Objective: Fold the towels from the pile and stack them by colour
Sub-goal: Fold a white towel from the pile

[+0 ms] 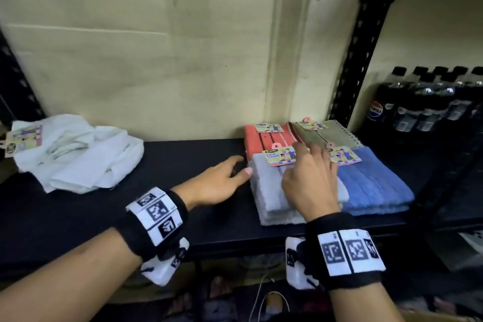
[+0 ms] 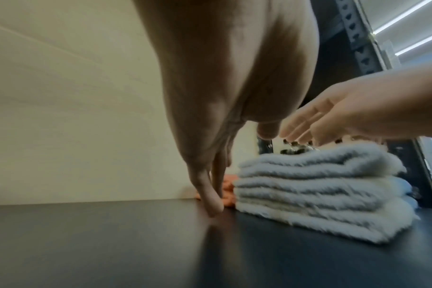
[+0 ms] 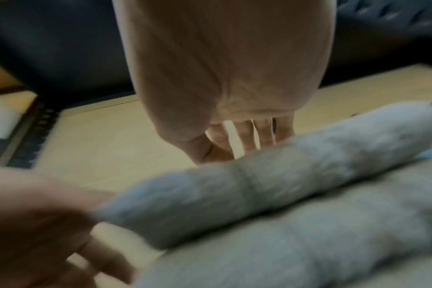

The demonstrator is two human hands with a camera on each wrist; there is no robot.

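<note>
On a black shelf (image 1: 183, 154) against a pale wall, I have both hands at the grey towel stack (image 1: 269, 191), the front-left of four folded stacks: a coral stack (image 1: 258, 144) behind it, an olive-grey stack (image 1: 337, 136) at the back right, a blue stack (image 1: 376, 185) just beside it on the right. My right hand (image 1: 311, 180) lies spread over the top of the grey stack, fingers straight and relaxed, gripping nothing; whether the palm presses the cloth or hangs just above it I cannot tell, though the left wrist view shows a sliver of gap under the fingers (image 2: 298, 126). My left hand (image 1: 219, 180) is flat and released too, its fingertips on the shelf and its thumb at the stack's left edge. The relation that matters now: the unfolded white towels (image 1: 78, 154), a crumpled pile with a paper label, sit well apart at the far left of the shelf, on the left hand's side, so I judge the left hand the nearer one for the next reach. The pile has no clear long axis, only bunched folds. I judge the grey stack nearly squared, with the white towels yet to be folded. Cola bottles (image 1: 428, 102) stand in the next bay to the right.
</note>
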